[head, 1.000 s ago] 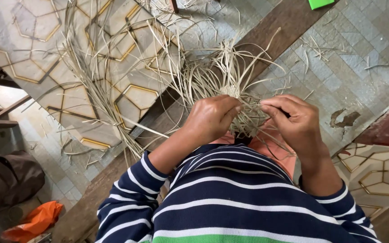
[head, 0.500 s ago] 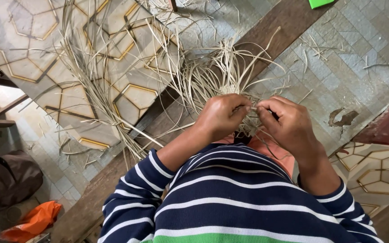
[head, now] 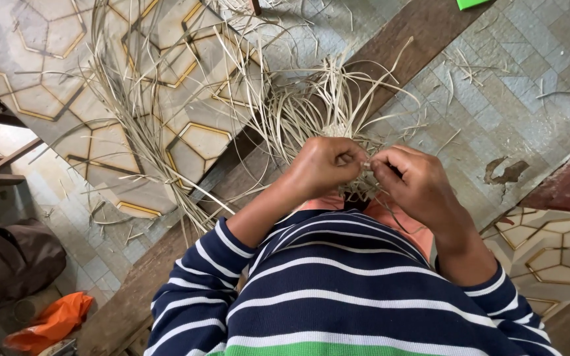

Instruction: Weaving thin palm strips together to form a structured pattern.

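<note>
Straw bundle (head: 324,99) is fanning out at 12 o'clock from our hands; we're pinching strands with left hand (head: 324,168) and right hand (head: 413,184), both closed. Thin strands could snap or slip if we're pulling unevenly.

Seen from above, a left hand (head: 321,166) and right hand (head: 411,181) met, pinching pale straw strands (head: 311,109) over a tiled floor (head: 515,79).
</note>
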